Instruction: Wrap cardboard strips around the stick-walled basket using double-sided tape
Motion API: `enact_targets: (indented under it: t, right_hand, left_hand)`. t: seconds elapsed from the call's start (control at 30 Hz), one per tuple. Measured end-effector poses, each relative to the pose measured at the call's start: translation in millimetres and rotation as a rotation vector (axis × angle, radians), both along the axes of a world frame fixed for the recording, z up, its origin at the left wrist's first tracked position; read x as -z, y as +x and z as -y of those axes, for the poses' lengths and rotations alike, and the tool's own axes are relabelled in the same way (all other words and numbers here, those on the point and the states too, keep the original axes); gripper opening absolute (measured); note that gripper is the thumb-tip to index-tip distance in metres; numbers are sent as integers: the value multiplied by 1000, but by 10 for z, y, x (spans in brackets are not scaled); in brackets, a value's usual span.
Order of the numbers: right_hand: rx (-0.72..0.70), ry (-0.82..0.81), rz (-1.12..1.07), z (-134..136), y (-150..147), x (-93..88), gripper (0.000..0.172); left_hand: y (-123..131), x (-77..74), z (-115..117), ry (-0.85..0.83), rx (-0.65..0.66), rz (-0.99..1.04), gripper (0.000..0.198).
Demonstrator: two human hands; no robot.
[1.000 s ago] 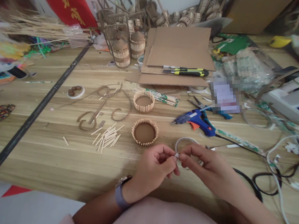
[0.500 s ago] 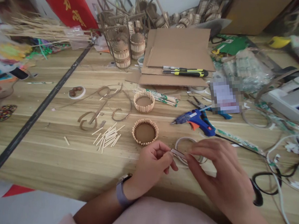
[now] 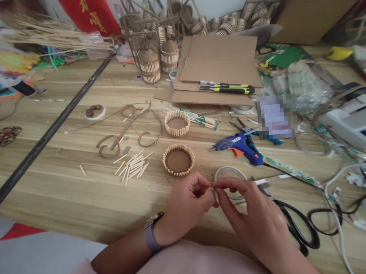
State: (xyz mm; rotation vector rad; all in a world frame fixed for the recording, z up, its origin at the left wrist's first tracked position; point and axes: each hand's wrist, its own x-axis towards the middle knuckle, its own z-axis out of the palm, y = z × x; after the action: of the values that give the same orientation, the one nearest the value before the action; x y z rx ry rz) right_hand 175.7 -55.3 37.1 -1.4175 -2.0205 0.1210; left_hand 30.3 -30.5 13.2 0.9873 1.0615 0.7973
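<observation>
Head view, single frame. Both hands are recorded low and centre over the wooden table (image 3: 63,193), fingertips meeting.

Left hand (image 3: 191,204): fingers curled narrow, thumb and forefinger pressed together at the meeting point. A watch (image 3: 151,236) with a grey strap is worn on this wrist.

Right hand (image 3: 256,220): thumb and forefinger closed to a pinch against the left fingertips, the remaining fingers loosely bent, back of the hand turned up.

Item held: white tape ring (image 3: 229,176). It lies flat on the table just beyond the right fingers. Its near-left edge is pinched by both hands at the same spot. The exact piece between the fingertips is too small to be resolved.

Surroundings noted:
- Stick-walled basket (image 3: 178,159), round with a brown base, is set just beyond the left hand, apart from it.
- Second basket (image 3: 177,123) is placed farther back, in line with the first.
- Short sticks (image 3: 132,164) are scattered left of the nearer basket.
- Blue glue gun (image 3: 239,145) is laid on its side beyond the ring, nozzle pointing left.
- Black scissors (image 3: 296,225) are lying just right of the right hand.
- Cardboard sheet (image 3: 218,62) is seen at the back, with two utility knives (image 3: 226,87) resting on it.
</observation>
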Motion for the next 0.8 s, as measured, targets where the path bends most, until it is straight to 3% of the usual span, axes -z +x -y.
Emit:
enact_targets:
  t: [0.27, 0.43, 0.57, 0.8]
  right_hand:
    - [40, -177, -122, -1, 64, 18, 6]
    - [111, -241, -216, 27, 80, 103, 15]
    - [142, -213, -302, 11, 48, 148, 16]
    - [164, -270, -543, -75, 21, 136, 15]
  left_hand:
    - [-14, -7, 22, 171, 8, -221, 11]
    - [-21, 17, 36, 324, 42, -352, 15]
    - [-16, 27, 36, 297, 53, -350, 14]
    - [-16, 4, 35, 140, 19, -151, 8]
